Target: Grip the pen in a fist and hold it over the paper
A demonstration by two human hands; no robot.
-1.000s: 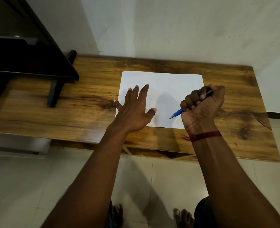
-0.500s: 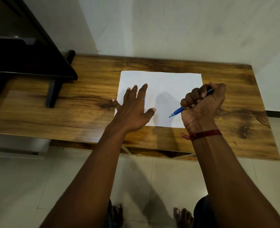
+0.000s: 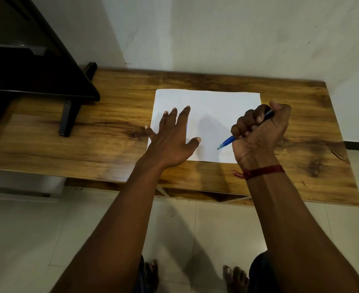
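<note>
Hands over a white sheet of paper (image 3: pixel 212 106) lay on a wooden tabletop (image 3: pixel 111 149), seen from above. At far left, toward nine o'clock, stood the dark foot of a black stand (image 3: pixel 66 119), well apart from the sheet. The left hand (image 3: pixel 170 140) rested flat with fingers straight and spread, palm covering the sheet's near-left corner at seven o'clock, little finger out on the bare wood. At four o'clock on the sheet, the right hand (image 3: pixel 259 134) was curled into a fist around a blue pen (image 3: pixel 227 142), tip pointing left and down; whether the tip touched the paper could not be told. A red thread (image 3: pixel 261 171) circled that wrist. To write well here, the flat hand would probably need steady pressure so the sheet could not slide, and the fisted hold likely wanted loosening toward the fingertips for finer control.
</note>
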